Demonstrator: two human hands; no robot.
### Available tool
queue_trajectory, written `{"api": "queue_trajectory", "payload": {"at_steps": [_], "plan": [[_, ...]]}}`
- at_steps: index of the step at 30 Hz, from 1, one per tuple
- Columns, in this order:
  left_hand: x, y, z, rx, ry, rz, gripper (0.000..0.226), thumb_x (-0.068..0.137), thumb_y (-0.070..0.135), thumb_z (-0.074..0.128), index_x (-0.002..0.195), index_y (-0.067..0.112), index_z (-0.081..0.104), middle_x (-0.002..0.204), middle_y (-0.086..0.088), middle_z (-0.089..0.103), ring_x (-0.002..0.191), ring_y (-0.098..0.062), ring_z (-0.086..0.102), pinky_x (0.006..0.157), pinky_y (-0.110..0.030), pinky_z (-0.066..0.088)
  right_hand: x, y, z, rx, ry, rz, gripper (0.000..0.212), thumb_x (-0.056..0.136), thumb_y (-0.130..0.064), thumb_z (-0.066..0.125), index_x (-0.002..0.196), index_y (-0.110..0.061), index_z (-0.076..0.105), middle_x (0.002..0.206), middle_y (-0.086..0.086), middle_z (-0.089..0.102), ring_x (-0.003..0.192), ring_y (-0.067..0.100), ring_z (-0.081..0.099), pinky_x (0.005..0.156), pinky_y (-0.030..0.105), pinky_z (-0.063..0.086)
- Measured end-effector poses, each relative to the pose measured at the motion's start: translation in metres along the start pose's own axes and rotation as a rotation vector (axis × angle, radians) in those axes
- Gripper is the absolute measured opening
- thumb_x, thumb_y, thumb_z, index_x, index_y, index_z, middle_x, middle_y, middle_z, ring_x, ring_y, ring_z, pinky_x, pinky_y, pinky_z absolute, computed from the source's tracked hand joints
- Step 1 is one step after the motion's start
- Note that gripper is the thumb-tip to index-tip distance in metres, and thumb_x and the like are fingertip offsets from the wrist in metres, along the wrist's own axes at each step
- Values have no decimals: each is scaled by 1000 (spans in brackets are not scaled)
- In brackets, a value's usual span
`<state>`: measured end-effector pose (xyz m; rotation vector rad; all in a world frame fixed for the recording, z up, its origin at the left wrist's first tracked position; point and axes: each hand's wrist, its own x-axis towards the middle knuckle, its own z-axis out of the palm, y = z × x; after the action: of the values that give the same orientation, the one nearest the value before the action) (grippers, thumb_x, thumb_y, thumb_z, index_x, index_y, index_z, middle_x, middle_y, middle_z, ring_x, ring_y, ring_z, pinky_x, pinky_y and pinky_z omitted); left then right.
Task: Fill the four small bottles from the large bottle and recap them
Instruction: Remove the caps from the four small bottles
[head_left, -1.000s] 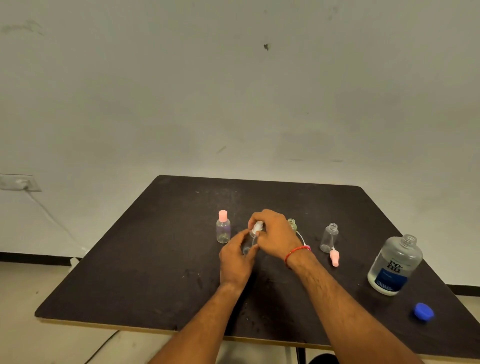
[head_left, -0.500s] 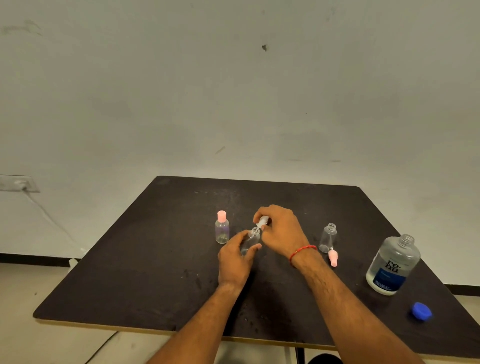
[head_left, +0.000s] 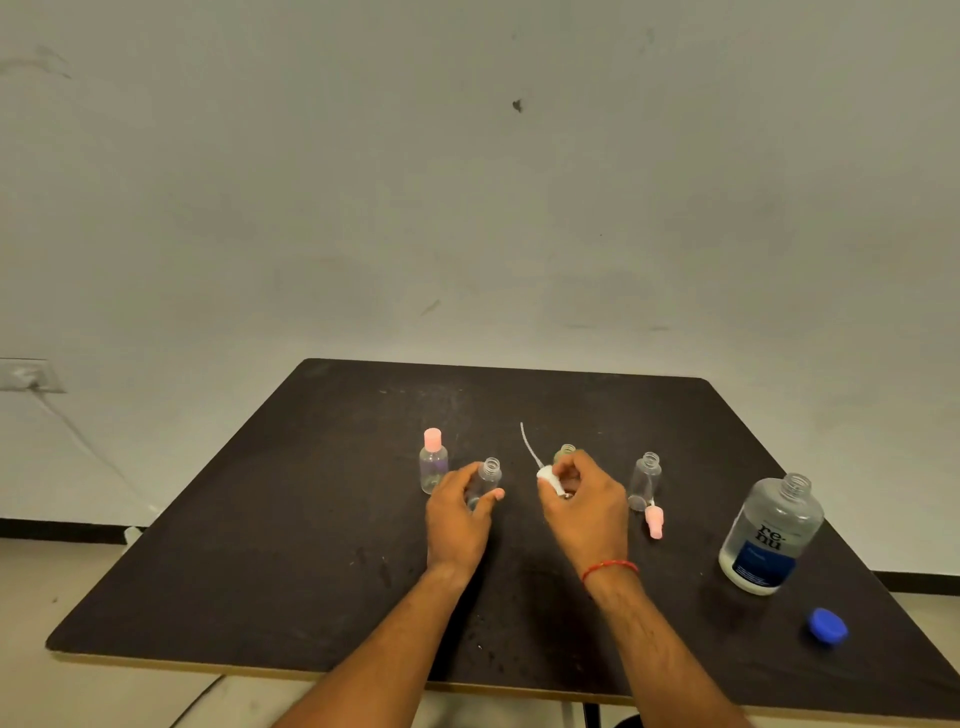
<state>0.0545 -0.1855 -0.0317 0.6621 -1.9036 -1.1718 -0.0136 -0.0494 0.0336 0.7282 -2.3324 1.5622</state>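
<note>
Gripping 1 uncapped small bottle (head_left: 487, 480) on the table (head_left: 311, 519) in the curled left hand (head_left: 457, 519), pinching a white pump cap (head_left: 547, 475), tube upward, in the curled right hand (head_left: 584, 512).

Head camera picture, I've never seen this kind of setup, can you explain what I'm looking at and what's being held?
No machine here: a camera worn on a person's head looks down at their two bare hands over a dark table. The left hand grips a small clear bottle with an open neck. The right hand pinches a white spray top with a thin tube sticking up. On the table stand a pink-capped small bottle, a greenish bottle partly hidden behind the right hand, and another open small bottle with a loose pink cap lying beside it. Further right stands the large bottle, uncapped, its blue cap lying nearer the table edge.
</note>
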Motion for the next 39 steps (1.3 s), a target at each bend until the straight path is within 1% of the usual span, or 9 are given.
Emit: {"api": "queue_trajectory", "payload": {"at_steps": [4, 5, 10, 13, 16, 19, 28, 34, 39], "plan": [[12, -2, 6, 39, -5, -15, 35, 83, 21, 84, 116, 23, 73, 99, 12, 67, 96, -4, 64, 88, -22, 53, -13, 17, 21, -109, -41, 48, 11, 82, -25, 73, 80, -23, 62, 65, -12, 61, 59, -1, 57, 63, 4, 41], [15, -2, 8, 37, -19, -28, 35, 83, 23, 84, 116, 24, 73, 101, 10, 68, 96, -4, 64, 88, -24, 53, -14, 20, 25, -122, -47, 57, 11, 82, -24, 73, 80, -22, 62, 65, -12, 61, 59, 1, 57, 63, 2, 39], [26, -1, 15, 51, -67, -70, 34, 85, 24, 82, 118, 22, 71, 102, 8, 69, 92, 1, 62, 82, -14, 49, -14, 30, 40, -159, -81, 95, 9, 80, -20, 68, 79, -23, 60, 63, -5, 62, 59, 13, 61, 61, 33, 55], [32, -2, 20, 52, -74, -79, 34, 86, 23, 81, 118, 21, 71, 103, 7, 69, 91, 0, 61, 80, -10, 46, -14, 33, 44, -187, -111, 69, 2, 81, -21, 65, 82, -22, 63, 71, -2, 64, 64, 16, 62, 64, 35, 54], [34, -11, 23, 74, -63, -84, 33, 85, 24, 82, 116, 19, 71, 101, 4, 70, 93, -7, 65, 86, -24, 54, -12, 40, 50, -214, -131, 37, 4, 81, -25, 64, 84, -23, 64, 77, 1, 65, 67, 19, 63, 65, 38, 55], [31, -15, 25, 81, -46, -74, 32, 85, 24, 82, 113, 17, 71, 99, 3, 70, 94, -11, 66, 85, -27, 55, -11, 44, 53, -233, -137, 16, 6, 82, -28, 63, 86, -24, 64, 80, 2, 64, 68, 18, 62, 65, 37, 55], [29, -12, 23, 114, -31, -77, 31, 85, 27, 82, 112, 16, 70, 99, 5, 70, 93, -11, 66, 84, -29, 56, -12, 48, 55, -267, -140, -12, 11, 79, -32, 66, 83, -24, 60, 75, -1, 62, 66, 16, 61, 63, 35, 54], [28, -10, 22, 111, -41, -90, 31, 85, 25, 82, 113, 18, 70, 99, 9, 68, 93, -6, 64, 82, -19, 51, -11, 49, 56, -285, -136, -26, 12, 81, -34, 62, 83, -22, 60, 74, -1, 61, 66, 15, 60, 63, 36, 54], [28, -12, 24, 132, -42, -84, 33, 84, 23, 83, 114, 16, 70, 102, 6, 70, 95, -9, 66, 87, -26, 57, -11, 49, 56, -289, -142, -6, 10, 82, -32, 63, 82, -23, 59, 71, -1, 61, 65, 14, 60, 63, 35, 54]]}}
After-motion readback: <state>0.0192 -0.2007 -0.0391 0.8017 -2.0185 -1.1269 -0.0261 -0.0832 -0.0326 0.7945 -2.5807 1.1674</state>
